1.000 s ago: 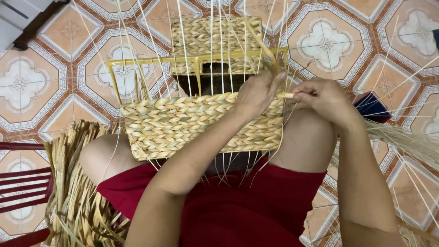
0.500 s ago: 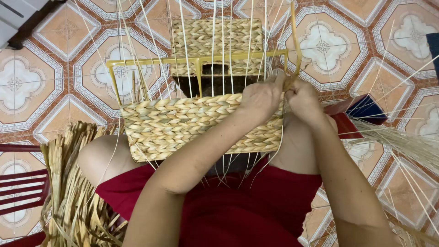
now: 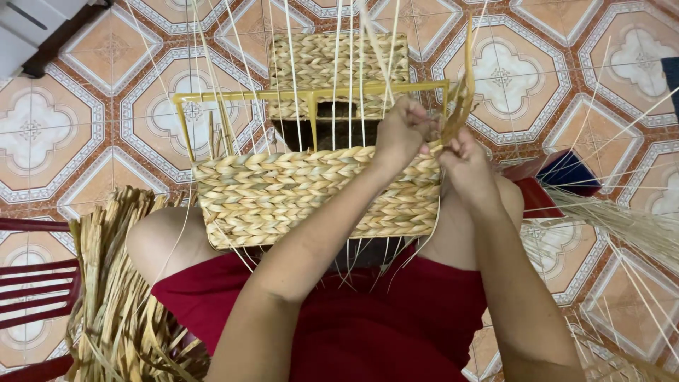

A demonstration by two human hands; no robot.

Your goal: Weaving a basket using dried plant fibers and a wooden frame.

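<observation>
A half-woven straw basket (image 3: 311, 194) rests on my lap, built around a yellow wire frame (image 3: 311, 94) with thin upright strands rising from it. My left hand (image 3: 402, 132) is at the basket's upper right corner, closed on a weaving strand beside the frame's corner post. My right hand (image 3: 463, 159) sits just to its right, pinching the flat straw strand (image 3: 463, 99) that sticks upward past the frame. Both hands touch each other at that corner.
A bundle of loose dried straw (image 3: 117, 283) lies at my left knee, over a red chair (image 3: 32, 283). More straw (image 3: 622, 226) fans out at the right near a red and blue object (image 3: 559, 177). Patterned orange floor tiles (image 3: 85, 134) surround me.
My right hand has moved left and up to meet the left hand at the basket's corner, pulling the straw strand upright. The view has shifted slightly.
</observation>
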